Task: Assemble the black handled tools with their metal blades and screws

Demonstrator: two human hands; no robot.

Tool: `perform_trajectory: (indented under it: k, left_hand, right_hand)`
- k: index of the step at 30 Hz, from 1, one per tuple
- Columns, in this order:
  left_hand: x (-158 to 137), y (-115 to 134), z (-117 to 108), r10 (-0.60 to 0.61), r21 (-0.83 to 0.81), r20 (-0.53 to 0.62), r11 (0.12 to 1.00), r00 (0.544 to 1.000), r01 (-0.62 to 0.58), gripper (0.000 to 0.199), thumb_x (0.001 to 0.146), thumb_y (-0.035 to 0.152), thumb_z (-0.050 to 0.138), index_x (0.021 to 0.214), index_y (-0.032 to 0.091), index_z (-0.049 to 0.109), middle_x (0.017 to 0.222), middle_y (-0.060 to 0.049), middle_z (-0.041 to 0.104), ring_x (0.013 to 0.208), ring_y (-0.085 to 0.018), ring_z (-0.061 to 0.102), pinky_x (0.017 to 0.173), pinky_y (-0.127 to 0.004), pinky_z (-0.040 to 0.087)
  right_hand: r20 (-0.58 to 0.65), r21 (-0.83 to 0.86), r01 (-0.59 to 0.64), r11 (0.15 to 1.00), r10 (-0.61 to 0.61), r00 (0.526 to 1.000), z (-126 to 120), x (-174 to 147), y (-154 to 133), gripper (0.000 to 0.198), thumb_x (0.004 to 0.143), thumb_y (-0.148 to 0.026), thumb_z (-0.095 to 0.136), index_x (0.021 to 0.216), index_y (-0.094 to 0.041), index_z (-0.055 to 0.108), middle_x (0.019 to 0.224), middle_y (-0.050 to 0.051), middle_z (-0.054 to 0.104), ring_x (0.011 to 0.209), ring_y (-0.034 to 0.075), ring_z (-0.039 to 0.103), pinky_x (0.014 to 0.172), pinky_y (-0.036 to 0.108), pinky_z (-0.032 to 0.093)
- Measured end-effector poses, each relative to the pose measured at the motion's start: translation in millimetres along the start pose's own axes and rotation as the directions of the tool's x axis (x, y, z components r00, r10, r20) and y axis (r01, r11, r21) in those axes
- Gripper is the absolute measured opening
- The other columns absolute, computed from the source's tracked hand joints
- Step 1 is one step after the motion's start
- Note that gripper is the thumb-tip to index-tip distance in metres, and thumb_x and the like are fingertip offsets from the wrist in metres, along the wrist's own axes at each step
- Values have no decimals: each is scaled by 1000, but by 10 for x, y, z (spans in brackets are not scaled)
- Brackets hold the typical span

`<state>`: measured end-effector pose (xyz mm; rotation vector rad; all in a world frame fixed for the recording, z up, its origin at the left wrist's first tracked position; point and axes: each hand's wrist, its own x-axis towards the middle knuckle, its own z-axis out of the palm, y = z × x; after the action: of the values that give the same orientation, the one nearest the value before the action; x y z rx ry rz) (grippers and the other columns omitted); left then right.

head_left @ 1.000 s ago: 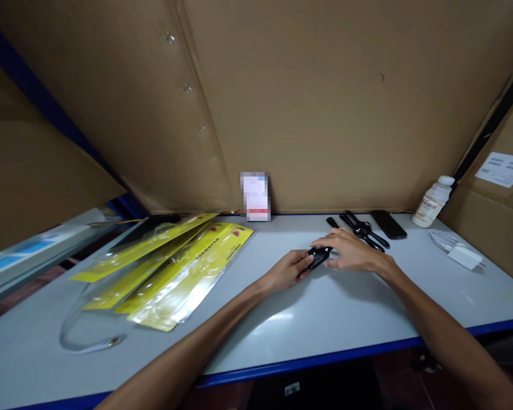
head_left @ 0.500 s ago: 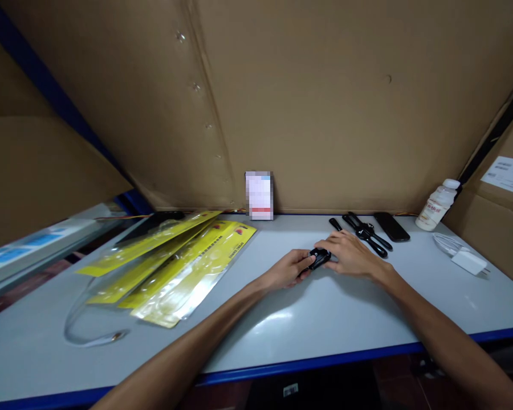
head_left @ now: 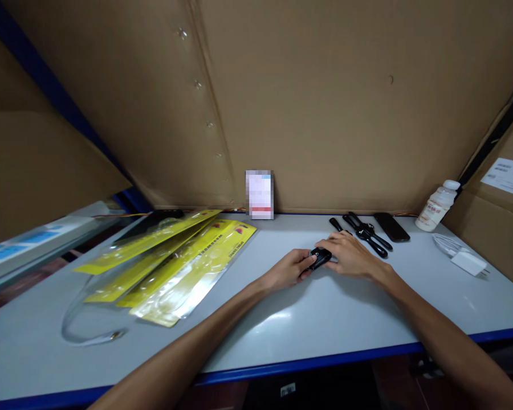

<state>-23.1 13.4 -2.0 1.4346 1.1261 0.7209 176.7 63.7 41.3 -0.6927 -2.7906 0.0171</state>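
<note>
A small glossy black object [head_left: 321,258] is held between my hands above the middle right of the table; its exact kind cannot be made out. My left hand [head_left: 294,267] grips its left end, thumb pressed on top. Curled over its upper right side are the fingers of my right hand [head_left: 346,253], closed on it, and they hide part of it. Just behind my right hand lie several black handled tools [head_left: 365,229], partly overlapping, with one black handle [head_left: 335,224] partly covered by the hand.
Yellow-backed clear blister packs [head_left: 188,262] overlap on the left, by a pale cable [head_left: 74,336]. A phone-like screen [head_left: 260,195] leans on the cardboard wall [head_left: 316,114]. At right are a dark phone [head_left: 392,228], white bottle [head_left: 437,206] and white charger [head_left: 468,262]. The table's blue edge [head_left: 312,363] is nearest me.
The black object has tilted slightly in my fingers, and more of its smooth top now shows. Both hands stay in almost the same place; the view has shifted a little.
</note>
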Motion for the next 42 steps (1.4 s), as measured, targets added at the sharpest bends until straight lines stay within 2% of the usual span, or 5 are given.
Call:
perform_trajectory:
  k: [15,21,29,35,42]
  left_hand:
    - [-3,12,14,9,-58,-65,998,998,-12,44,86,62,55,79,21,44,55,9,41,38,-5,29,35,-19,18]
    - [-14,47,13,-21,-102,-60,995,998,14,37,90,54,54,78,22,40,56,9,40,38,-4,26,35,-18,16]
    - [1,10,20,6,-13,-57,1000,998,-7,43,86,63,55,80,21,42,55,9,41,39,-5,28,37,-19,20]
    - [-8,1,25,127,131,4,983,992,-126,42,91,59,47,74,21,43,56,6,42,45,-8,33,44,-21,24]
    - [-62,78,62,242,380,5,897,970,-226,39,95,49,42,71,19,47,60,4,45,55,-11,36,54,-24,28]
  right_hand:
    - [-263,190,-41,981,91,960,-205,-47,30,45,81,-17,66,125,-21,59,124,10,66,114,24,57,100,42,40]
    - [-252,313,-337,888,420,872,-286,-86,218,7,85,-18,61,79,-19,66,66,-2,63,60,13,53,59,26,36]
    - [-360,208,-399,893,449,818,-115,-21,119,9,86,-19,61,81,-20,68,64,-2,63,63,14,52,60,27,32]
    - [-139,93,-151,984,163,977,-144,-38,60,14,92,-31,66,92,-20,74,96,5,74,96,22,57,85,35,37]
    - [90,146,-112,983,100,991,-95,-58,23,16,94,-25,62,83,-19,71,75,2,67,72,16,54,68,28,33]
